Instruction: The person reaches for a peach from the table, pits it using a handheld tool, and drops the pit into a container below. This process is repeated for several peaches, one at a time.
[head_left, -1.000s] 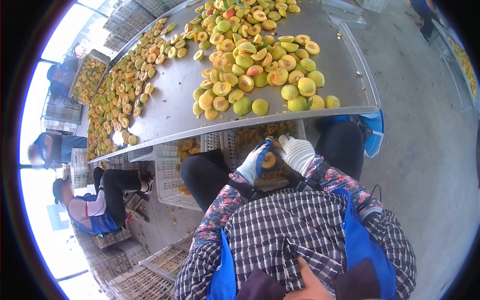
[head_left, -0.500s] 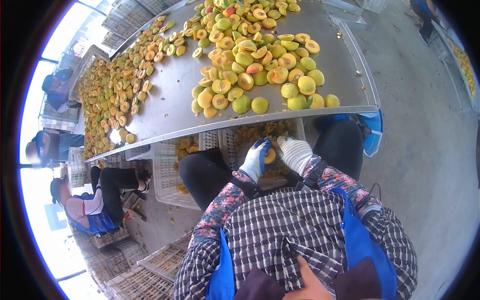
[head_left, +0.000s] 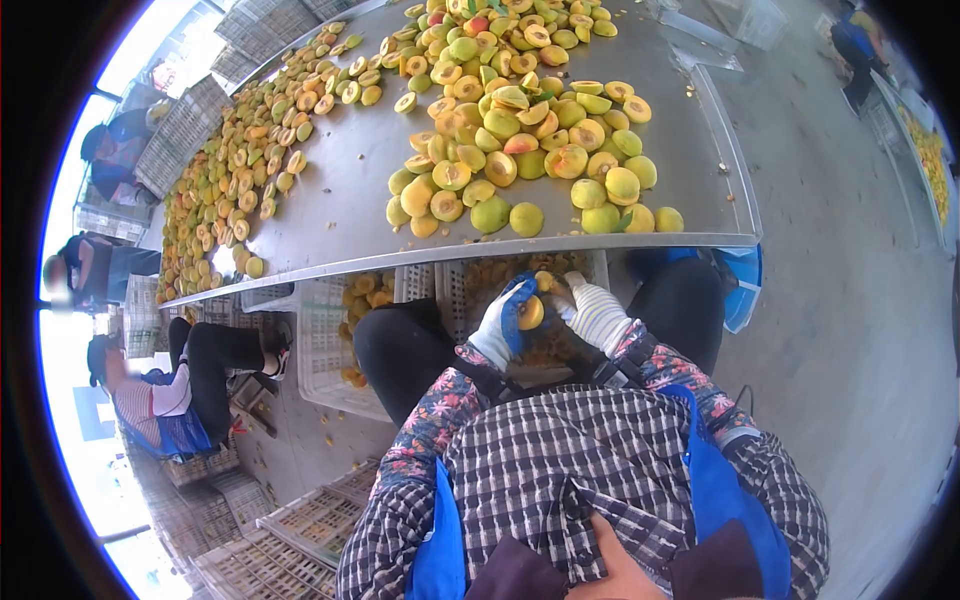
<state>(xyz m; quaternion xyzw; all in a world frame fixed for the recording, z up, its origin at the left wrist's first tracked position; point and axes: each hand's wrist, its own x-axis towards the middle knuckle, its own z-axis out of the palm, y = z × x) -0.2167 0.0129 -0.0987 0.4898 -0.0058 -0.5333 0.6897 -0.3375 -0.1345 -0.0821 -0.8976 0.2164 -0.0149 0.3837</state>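
My left hand, in a white glove with blue-coated fingers, is closed around a halved peach, its yellow cut face turned up. Another yellow peach piece shows between the two hands, by the left fingertips. My right hand, in a striped white glove, is curled close beside these pieces; what its fingers grip is too small to make out. Both hands are above a crate with cut peaches inside, between my knees and below the table edge.
A metal table with a raised rim carries piles of halved and whole peaches. Left of my knee stands a white crate with more fruit. Stacked crates are behind on the left. Co-workers sit along the left side.
The hands are slightly apart from before, and a second peach piece now shows between them. The half in my left hand has tilted and moved slightly left. The whole view has shifted a little.
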